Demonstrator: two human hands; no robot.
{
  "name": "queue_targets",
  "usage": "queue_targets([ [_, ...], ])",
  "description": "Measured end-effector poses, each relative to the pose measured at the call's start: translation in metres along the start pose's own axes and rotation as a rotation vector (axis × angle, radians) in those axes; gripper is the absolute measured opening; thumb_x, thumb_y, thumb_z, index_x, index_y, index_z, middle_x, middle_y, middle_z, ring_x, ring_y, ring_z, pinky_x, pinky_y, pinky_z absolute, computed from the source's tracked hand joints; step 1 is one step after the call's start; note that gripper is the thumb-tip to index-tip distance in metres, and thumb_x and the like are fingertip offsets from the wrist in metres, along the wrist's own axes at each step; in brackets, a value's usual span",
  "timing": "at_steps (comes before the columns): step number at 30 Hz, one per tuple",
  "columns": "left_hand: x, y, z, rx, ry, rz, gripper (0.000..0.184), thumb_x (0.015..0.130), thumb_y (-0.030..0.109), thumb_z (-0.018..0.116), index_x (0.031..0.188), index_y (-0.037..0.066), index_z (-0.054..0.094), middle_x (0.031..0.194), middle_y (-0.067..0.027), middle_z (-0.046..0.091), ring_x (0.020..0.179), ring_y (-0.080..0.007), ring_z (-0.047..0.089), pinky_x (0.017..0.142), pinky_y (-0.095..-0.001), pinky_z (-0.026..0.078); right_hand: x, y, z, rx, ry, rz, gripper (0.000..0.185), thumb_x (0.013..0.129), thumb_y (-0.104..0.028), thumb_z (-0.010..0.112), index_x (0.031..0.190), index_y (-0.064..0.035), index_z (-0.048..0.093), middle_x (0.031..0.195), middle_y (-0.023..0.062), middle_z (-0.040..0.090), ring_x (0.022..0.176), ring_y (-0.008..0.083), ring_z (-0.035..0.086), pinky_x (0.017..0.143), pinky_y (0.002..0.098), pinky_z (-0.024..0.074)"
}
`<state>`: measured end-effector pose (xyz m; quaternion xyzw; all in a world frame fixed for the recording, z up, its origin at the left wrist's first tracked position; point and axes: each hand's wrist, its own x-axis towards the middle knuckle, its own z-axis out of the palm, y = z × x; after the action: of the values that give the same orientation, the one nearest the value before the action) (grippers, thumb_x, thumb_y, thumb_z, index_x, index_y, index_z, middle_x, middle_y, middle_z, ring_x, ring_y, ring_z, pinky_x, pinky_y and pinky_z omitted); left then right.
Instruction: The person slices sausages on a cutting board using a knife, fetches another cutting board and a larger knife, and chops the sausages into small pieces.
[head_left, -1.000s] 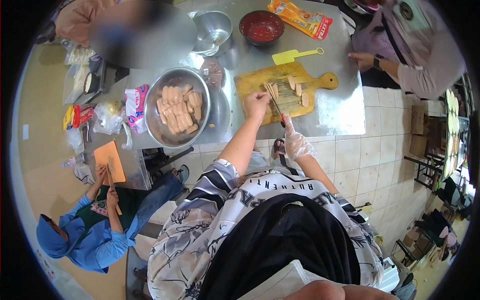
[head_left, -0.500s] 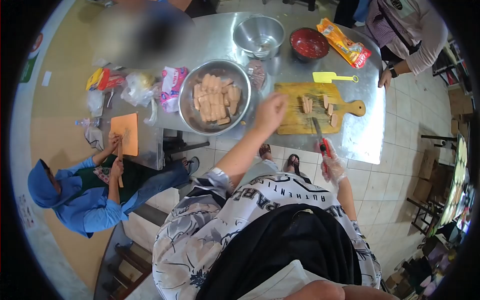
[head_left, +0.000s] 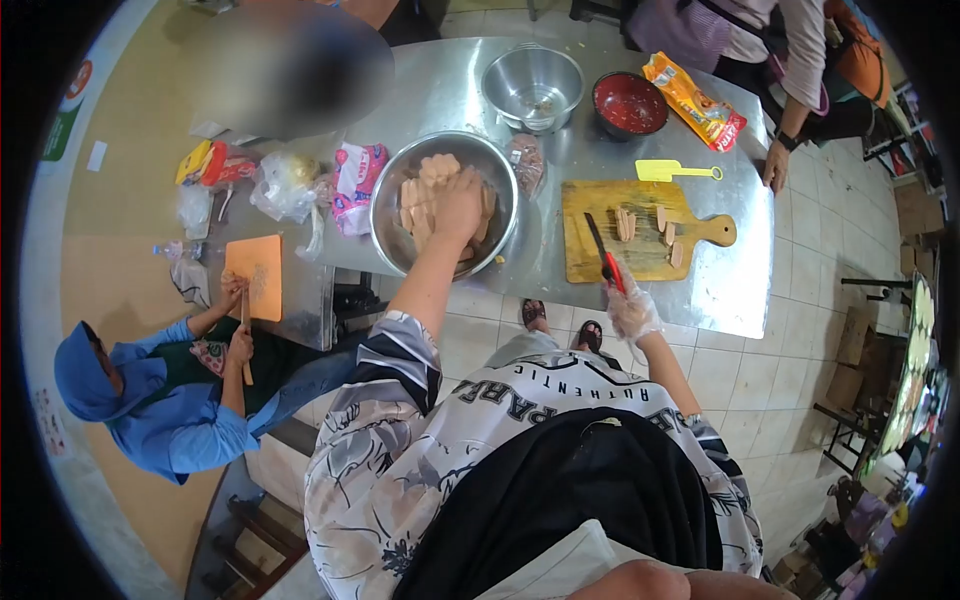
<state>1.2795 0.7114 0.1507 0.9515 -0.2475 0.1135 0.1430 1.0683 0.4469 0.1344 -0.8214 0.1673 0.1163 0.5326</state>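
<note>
My left hand (head_left: 458, 207), bare, reaches into a large steel bowl (head_left: 508, 240) and lies over the right side of a heap of sausages (head_left: 420, 203). Its fingers are stretched out over them; their tips are partly hidden. A clear plastic glove covers my right hand (head_left: 632, 308), which is closed around the red handle of a knife (head_left: 600, 245). The dark blade points up and left over the wooden cutting board (head_left: 590, 262). Cut sausage pieces (head_left: 626, 225) stand close together in the board's middle, with several more pieces (head_left: 669, 232) to their right.
Behind the board are a yellow spatula (head_left: 660, 171), a red-lined bowl (head_left: 630, 105), a steel pot (head_left: 532, 85) and an orange packet (head_left: 700, 105). A packet of brown food (head_left: 526, 165) lies beside the large bowl. At left a co-worker (head_left: 180, 390) holds a knife by an orange board (head_left: 262, 285).
My left hand has moved left from the board's edge into the large bowl. My right hand has shifted left with the knife, whose blade now lies left of the cut pieces.
</note>
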Motion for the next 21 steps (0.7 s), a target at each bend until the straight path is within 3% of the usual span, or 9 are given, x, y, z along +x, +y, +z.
queue_targets([
  [2,0.013,0.002,-0.002,0.060,-0.206,-0.151,0.033,0.080,0.009,0.041,0.111,0.002,0.051,0.120,-0.0154,0.047,0.112,-0.0288,0.043,0.096,-0.0349,0.033,0.006,-0.008,0.006,-0.054,0.030,0.019,0.052,0.082,-0.017,0.044,0.131,-0.0214,0.029,0.090,0.0256,0.057,0.086,0.0384,0.056,0.073,0.0392,0.0430],
  [4,0.023,-0.013,0.006,0.039,-0.224,-0.097,0.033,0.080,0.009,0.041,0.111,0.003,0.052,0.117,-0.0149,0.050,0.110,-0.0291,0.044,0.092,-0.0369,0.036,0.010,-0.012,0.008,-0.040,0.030,0.071,0.052,0.082,-0.017,0.044,0.132,-0.0206,0.029,0.088,0.0262,0.057,0.086,0.0390,0.056,0.073,0.0394,0.0431],
  [6,0.037,-0.018,0.004,0.024,-0.464,-0.132,0.028,0.080,0.013,0.043,0.105,0.006,0.055,0.107,-0.0150,0.054,0.102,-0.0296,0.049,0.085,-0.0389,0.040,0.010,-0.015,0.006,0.021,0.055,0.146,0.053,0.081,-0.016,0.045,0.131,-0.0202,0.029,0.089,0.0272,0.056,0.088,0.0403,0.055,0.073,0.0405,0.0429],
  [10,0.048,-0.027,-0.002,0.142,-0.474,-0.083,0.021,0.079,0.015,0.046,0.094,0.007,0.059,0.096,-0.0145,0.057,0.092,-0.0299,0.053,0.077,-0.0404,0.042,0.012,0.013,0.001,0.007,0.149,0.103,0.054,0.080,-0.016,0.045,0.132,-0.0215,0.029,0.091,0.0279,0.056,0.088,0.0404,0.055,0.072,0.0422,0.0430],
  [12,0.052,-0.040,0.000,0.206,-0.466,-0.001,0.018,0.078,0.017,0.048,0.086,0.006,0.059,0.092,-0.0151,0.058,0.088,-0.0307,0.055,0.075,-0.0409,0.043,0.008,0.021,-0.008,-0.111,0.266,0.013,0.050,0.083,-0.010,0.045,0.131,-0.0192,0.032,0.058,0.0028,0.050,0.046,0.0109,0.046,0.043,0.0281,0.0397],
  [13,0.053,-0.045,0.001,0.201,-0.470,0.015,0.018,0.078,0.017,0.048,0.086,0.006,0.059,0.092,-0.0151,0.058,0.088,-0.0307,0.055,0.075,-0.0409,0.043,0.008,0.029,-0.012,-0.109,0.278,0.023,0.050,0.083,-0.010,0.045,0.131,-0.0192,0.032,0.058,0.0028,0.050,0.046,0.0109,0.046,0.043,0.0281,0.0397],
  [16,0.047,-0.040,-0.001,0.067,-0.401,-0.062,0.018,0.075,0.014,0.053,0.090,0.009,0.062,0.090,-0.0155,0.058,0.090,-0.0314,0.053,0.079,-0.0386,0.042,0.006,0.041,-0.026,-0.030,0.396,0.061,0.049,0.083,-0.009,0.046,0.130,-0.0186,0.034,0.061,0.0048,0.051,0.050,0.0108,0.047,0.046,0.0285,0.0408],
  [18,0.046,-0.026,-0.011,-0.172,0.136,-0.092,0.025,0.074,0.006,0.055,0.098,0.003,0.059,0.086,-0.0139,0.058,0.085,-0.0278,0.055,0.076,-0.0354,0.044,-0.003,0.027,-0.043,-0.004,0.379,0.066,0.049,0.083,-0.008,0.046,0.130,-0.0178,0.034,0.063,0.0062,0.051,0.053,0.0110,0.048,0.049,0.0287,0.0417],
  [21,0.056,0.006,-0.017,-0.596,0.270,-0.220,0.030,0.075,0.002,0.055,0.104,-0.001,0.055,0.083,-0.0097,0.060,0.079,-0.0198,0.057,0.074,-0.0292,0.045,0.002,0.051,-0.043,-0.006,0.342,0.107,0.046,0.082,-0.007,0.045,0.127,-0.0138,0.037,0.074,0.0080,0.055,0.059,0.0143,0.052,0.054,0.0293,0.0438],
])
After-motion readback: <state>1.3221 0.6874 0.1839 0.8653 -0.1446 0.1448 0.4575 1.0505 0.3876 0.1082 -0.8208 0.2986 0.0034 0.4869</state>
